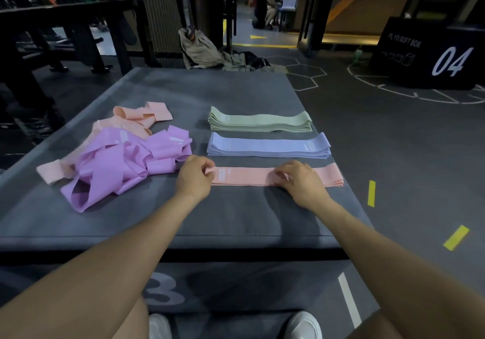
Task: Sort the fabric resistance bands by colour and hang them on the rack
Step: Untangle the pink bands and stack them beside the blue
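- Shoes (303, 325), cut off at the bottom edge.
- Left hand (194, 177) pinches pink band (252, 177)'s end, hiding it.
- Right hand (301, 182), fingers curled, pinches the band; fingertips hidden.

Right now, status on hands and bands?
Left hand pinching pink stack end; right hand pressing on it. Green stack, blue stack done. Mixed pile unsorted. Nothing blocking.

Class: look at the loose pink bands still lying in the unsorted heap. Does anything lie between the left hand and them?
Yes. The tangled purple bands lie on top of and in front of the loose pink bands, between them and the left hand, which pinches the end of the pink stack.
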A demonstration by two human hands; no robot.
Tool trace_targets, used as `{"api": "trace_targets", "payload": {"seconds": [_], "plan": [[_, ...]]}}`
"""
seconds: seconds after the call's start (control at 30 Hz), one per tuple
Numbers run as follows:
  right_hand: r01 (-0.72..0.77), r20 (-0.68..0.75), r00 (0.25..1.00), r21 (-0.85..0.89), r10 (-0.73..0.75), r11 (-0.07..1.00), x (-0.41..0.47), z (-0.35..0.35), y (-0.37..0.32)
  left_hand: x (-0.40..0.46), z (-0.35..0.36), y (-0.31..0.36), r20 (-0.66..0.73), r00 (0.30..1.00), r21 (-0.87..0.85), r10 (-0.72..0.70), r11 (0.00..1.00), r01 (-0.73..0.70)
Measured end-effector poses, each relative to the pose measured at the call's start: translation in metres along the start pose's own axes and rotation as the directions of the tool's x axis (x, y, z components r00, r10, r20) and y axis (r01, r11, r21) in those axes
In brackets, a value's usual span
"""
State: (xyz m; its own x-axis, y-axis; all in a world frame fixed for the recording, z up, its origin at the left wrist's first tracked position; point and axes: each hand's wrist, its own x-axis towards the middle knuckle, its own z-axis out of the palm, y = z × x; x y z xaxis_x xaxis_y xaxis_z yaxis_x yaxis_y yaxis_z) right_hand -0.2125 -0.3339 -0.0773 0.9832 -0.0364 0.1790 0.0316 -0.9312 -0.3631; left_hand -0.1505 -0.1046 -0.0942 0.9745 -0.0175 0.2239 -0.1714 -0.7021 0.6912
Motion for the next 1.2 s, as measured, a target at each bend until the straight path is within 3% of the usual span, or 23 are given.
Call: {"api": "trace_targets", "payload": {"seconds": [0.23, 0.43, 0.73, 0.87, 1.07, 1.2], "plan": [[0.015, -0.028, 1.000, 0.113, -0.012, 0.993, 0.032, -0.012, -0.049, 0.018, -0.023, -0.004, -0.026, 0.998, -0.052, 0.054, 0.997, -0.055], [0.137, -0.013, 0.991, 0.189, -0.137, 0.972, 0.091, 0.002, -0.125, 0.053, -0.076, -0.023, -0.100, 0.990, 0.012, 0.100, 0.995, -0.099], [0.169, 0.074, 0.976, 0.325, -0.203, 0.930, 0.168, 0.055, -0.233, 0.114, -0.156, -0.105, -0.153, 0.988, 0.219, -0.009, 0.975, 0.043], [0.155, 0.137, 0.967, 0.350, -0.214, 0.924, 0.193, 0.085, -0.253, 0.127, -0.163, -0.134, -0.114, 0.990, 0.238, -0.086, 0.965, 0.111], [0.128, 0.246, 0.948, 0.292, -0.203, 0.948, 0.204, 0.120, -0.257, 0.120, -0.157, -0.160, -0.021, 0.997, 0.243, -0.069, 0.967, 0.072], [0.143, 0.194, 0.957, 0.332, -0.216, 0.932, 0.203, 0.127, -0.258, 0.112, -0.155, -0.164, -0.026, 0.997, 0.212, -0.067, 0.975, 0.071]]}}
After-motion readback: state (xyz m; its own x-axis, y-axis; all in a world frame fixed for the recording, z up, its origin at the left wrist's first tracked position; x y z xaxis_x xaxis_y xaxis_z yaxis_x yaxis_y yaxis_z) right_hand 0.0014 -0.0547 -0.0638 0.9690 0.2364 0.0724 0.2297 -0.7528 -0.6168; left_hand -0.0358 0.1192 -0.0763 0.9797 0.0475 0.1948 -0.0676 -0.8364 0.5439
